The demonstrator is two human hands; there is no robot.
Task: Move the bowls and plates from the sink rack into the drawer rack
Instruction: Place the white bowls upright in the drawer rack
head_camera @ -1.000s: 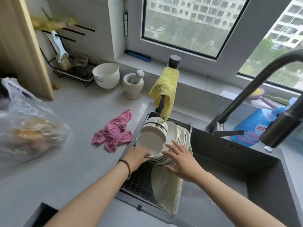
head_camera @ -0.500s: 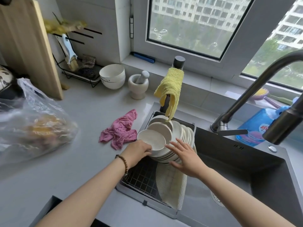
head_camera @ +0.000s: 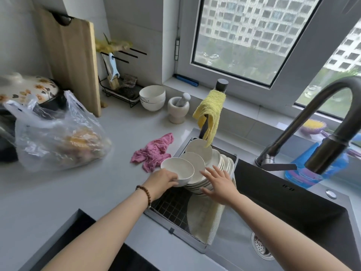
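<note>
The front bowl (head_camera: 176,169) has come away from the stack (head_camera: 197,183) in the sink rack (head_camera: 172,210). A second ago it sat nested against the others; now the left hand (head_camera: 163,180) has its grip clamped on the near rim and holds it just left of the pile. The right hand (head_camera: 220,184), fingers spread apart, steadies the stack. One bowl looks free to carry to the drawer rack, which is not in view

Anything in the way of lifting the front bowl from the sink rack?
Nothing visible. The left hand grips the front bowl with clear space above; the yellow cloth hangs only over the rearmost bowl. The right hand rests on the plates.
</note>
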